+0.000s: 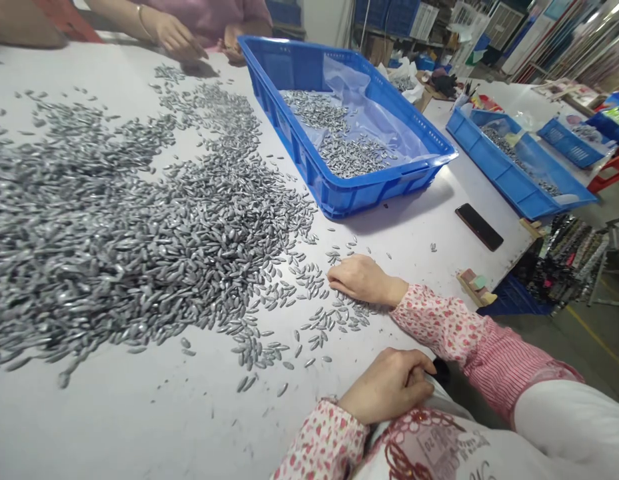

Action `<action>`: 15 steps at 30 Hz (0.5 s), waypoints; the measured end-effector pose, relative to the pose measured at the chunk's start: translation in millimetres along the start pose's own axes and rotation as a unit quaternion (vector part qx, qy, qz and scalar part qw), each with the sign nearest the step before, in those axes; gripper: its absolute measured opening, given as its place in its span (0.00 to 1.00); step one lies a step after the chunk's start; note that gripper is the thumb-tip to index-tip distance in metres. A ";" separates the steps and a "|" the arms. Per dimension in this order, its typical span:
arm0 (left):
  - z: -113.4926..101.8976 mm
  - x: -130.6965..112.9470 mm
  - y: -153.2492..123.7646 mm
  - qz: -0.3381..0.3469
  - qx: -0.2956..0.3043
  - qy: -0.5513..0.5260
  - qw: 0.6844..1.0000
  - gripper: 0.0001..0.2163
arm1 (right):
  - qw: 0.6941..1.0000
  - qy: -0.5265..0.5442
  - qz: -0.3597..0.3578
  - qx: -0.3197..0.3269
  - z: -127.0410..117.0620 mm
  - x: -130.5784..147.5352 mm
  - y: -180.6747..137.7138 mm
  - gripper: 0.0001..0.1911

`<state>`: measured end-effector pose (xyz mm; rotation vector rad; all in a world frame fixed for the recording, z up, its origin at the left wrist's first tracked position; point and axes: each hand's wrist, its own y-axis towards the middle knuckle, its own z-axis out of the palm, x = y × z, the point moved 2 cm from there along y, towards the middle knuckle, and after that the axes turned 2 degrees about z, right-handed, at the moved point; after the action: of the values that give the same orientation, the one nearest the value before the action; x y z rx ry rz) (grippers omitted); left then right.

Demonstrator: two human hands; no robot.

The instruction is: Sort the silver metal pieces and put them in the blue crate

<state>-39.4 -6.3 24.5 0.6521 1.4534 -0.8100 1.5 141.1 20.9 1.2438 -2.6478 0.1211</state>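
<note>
Small, grey, seed-shaped pieces (184,227) lie in a broad heap over the white table, thinning out toward me. My right hand (362,277) rests palm down among the loose pieces at the heap's near right end. Its fingers are curled under, so whatever they hold is hidden. Closer to my body, at the table's edge, my left hand (392,385) lies with fingers bent and pressed together. I cannot see anything in its grip. Both forearms wear pink-patterned sleeves.
Beyond my right hand stands a large blue crate (334,197), lined with clear plastic and partly filled with grey pieces. A phone (479,227) lies to the right, near a smaller blue bin (509,180). Across the table, another person's hands (176,37) are beside the heap.
</note>
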 end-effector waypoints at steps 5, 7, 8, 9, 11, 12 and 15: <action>0.0 1.9 0.6 0.008 -0.007 -0.005 1.000 0.12 | 0.998 0.048 -0.031 -0.036 -0.4 2.9 -1.1 0.10; -0.3 2.3 0.7 0.009 -0.014 -0.006 1.000 0.12 | 0.996 0.058 -0.058 -0.034 0.4 6.6 -1.8 0.11; -0.4 2.4 0.7 0.009 -0.015 -0.006 1.000 0.12 | 0.996 0.054 -0.066 -0.031 1.0 8.4 -2.2 0.10; -0.6 2.2 0.7 0.009 -0.016 -0.006 1.000 0.12 | 0.996 0.049 -0.069 -0.029 1.6 10.1 -2.6 0.10; -0.8 1.6 0.7 0.010 -0.014 -0.006 1.000 0.12 | 0.996 0.045 -0.073 -0.026 2.5 12.8 -3.6 0.10; -0.8 1.2 0.7 0.010 -0.013 -0.005 1.000 0.12 | 0.996 0.047 -0.077 -0.024 2.5 13.7 -4.3 0.10; -0.4 0.7 0.6 0.009 -0.011 -0.004 1.000 0.11 | 0.993 0.053 -0.104 -0.013 0.7 13.8 -7.4 0.11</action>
<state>-39.3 -5.6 23.8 0.6446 1.4458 -0.7805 -1.5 125.9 23.2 1.4529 -2.4071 0.1160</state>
